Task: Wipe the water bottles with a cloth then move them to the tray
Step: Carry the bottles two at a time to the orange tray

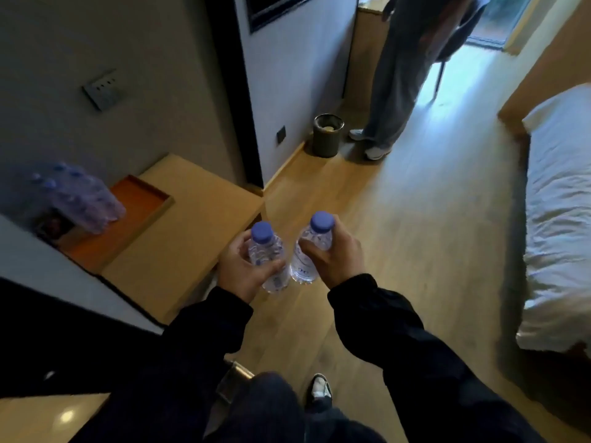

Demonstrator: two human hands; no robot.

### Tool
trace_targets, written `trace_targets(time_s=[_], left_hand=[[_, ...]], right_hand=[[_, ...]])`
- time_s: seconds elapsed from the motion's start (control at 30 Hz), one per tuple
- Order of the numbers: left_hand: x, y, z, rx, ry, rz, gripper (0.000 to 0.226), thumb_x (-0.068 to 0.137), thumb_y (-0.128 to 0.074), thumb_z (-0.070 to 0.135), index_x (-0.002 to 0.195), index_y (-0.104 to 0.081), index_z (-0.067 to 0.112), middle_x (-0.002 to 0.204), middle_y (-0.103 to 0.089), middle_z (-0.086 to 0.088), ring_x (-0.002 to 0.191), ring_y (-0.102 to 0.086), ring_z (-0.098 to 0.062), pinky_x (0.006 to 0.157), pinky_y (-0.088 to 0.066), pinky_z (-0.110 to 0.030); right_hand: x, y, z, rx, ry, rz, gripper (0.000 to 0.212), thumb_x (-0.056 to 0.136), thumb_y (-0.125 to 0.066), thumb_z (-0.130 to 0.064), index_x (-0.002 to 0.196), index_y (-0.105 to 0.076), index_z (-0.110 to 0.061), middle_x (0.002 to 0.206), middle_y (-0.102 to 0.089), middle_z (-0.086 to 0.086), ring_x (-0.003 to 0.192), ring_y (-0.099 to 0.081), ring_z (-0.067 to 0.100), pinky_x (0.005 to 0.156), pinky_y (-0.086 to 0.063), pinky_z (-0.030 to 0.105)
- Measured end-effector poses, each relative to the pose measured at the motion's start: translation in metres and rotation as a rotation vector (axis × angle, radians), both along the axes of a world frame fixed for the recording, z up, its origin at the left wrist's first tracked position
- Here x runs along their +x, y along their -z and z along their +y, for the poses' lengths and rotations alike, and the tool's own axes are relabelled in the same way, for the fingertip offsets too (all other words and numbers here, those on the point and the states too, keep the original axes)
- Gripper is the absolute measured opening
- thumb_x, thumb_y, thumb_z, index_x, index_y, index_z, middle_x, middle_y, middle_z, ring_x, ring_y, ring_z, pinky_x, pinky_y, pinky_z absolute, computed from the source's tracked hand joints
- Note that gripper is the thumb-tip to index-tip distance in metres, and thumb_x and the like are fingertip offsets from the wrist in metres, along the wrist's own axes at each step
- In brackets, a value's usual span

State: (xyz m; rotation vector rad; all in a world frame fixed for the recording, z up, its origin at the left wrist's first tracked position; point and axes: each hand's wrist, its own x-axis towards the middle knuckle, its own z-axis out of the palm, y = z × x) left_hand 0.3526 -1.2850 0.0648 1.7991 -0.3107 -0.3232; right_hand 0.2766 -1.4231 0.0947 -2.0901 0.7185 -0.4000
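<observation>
Centre frame: I see left hand [244, 268] wrapped around one blue-capped bottle [268, 255], right hand [332, 255] gripping another [308, 251], both upright, probably for carrying. Orange tray [140, 199] sits left on the counter [192, 225]. No cloth visible.

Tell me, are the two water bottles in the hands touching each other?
Apart. The head view shows a strip of wooden floor between the left bottle and the right bottle from caps to bases.

The wrapped pack of bottles [76, 196] beside the orange tray [128, 219] is blurred, its count unreadable, and the frame's top edge crops the standing person [399, 68] beyond it.
</observation>
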Motion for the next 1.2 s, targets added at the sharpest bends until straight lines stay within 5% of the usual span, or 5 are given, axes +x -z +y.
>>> trace_targets(time_s=[0.37,0.53,0.97,1.13,1.2], left_hand=[[0.119,0.022,-0.008,0.074,-0.521,0.114,0.042,0.069,-0.082,0.013,0.103,-0.06,0.021,0.111,-0.062,0.002,0.106,-0.058,-0.023,0.088,-0.049,-0.04],[0.187,0.035,-0.002,0.029,-0.718,0.127,0.044,0.068,-0.082,0.005,0.106,-0.059,0.01,0.116,-0.06,-0.011,0.102,-0.056,-0.024,0.073,-0.047,-0.017],[0.298,0.039,0.02,0.058,-1.092,0.176,0.065,0.052,-0.088,0.023,0.112,-0.064,0.014,0.113,-0.068,-0.008,0.107,-0.061,-0.026,0.095,-0.049,-0.046],[0.324,0.043,0.034,0.075,-1.205,0.152,0.051,0.059,-0.087,0.018,0.105,-0.065,0.015,0.101,-0.068,-0.001,0.097,-0.061,-0.019,0.083,-0.048,-0.023],[0.334,0.042,0.043,0.001,-1.282,0.166,0.042,0.054,-0.088,0.019,0.091,-0.067,0.018,0.094,-0.068,-0.004,0.098,-0.063,-0.029,0.089,-0.053,-0.032]], right_hand=[[0.182,0.019,-0.026,0.03,-0.474,0.061,0.041,0.077,-0.065,-0.03,0.112,-0.048,-0.019,0.101,-0.065,0.008,0.092,-0.059,0.034,0.066,-0.043,0.034],[0.267,0.025,-0.017,0.013,-0.677,0.095,0.042,0.079,-0.065,-0.032,0.116,-0.049,-0.02,0.107,-0.065,0.008,0.098,-0.058,0.032,0.067,-0.039,0.033],[0.427,0.032,0.017,-0.056,-1.0,0.11,0.04,0.078,-0.066,-0.034,0.113,-0.051,-0.02,0.097,-0.067,0.008,0.09,-0.059,0.031,0.06,-0.027,0.027],[0.475,0.045,0.044,-0.017,-1.17,0.123,0.042,0.078,-0.068,-0.033,0.112,-0.052,-0.016,0.098,-0.067,0.011,0.09,-0.06,0.035,0.062,-0.04,0.032],[0.492,0.05,0.059,0.007,-1.222,0.127,0.042,0.078,-0.069,-0.031,0.112,-0.053,-0.013,0.1,-0.067,0.013,0.092,-0.06,0.036,0.068,-0.045,0.037]])
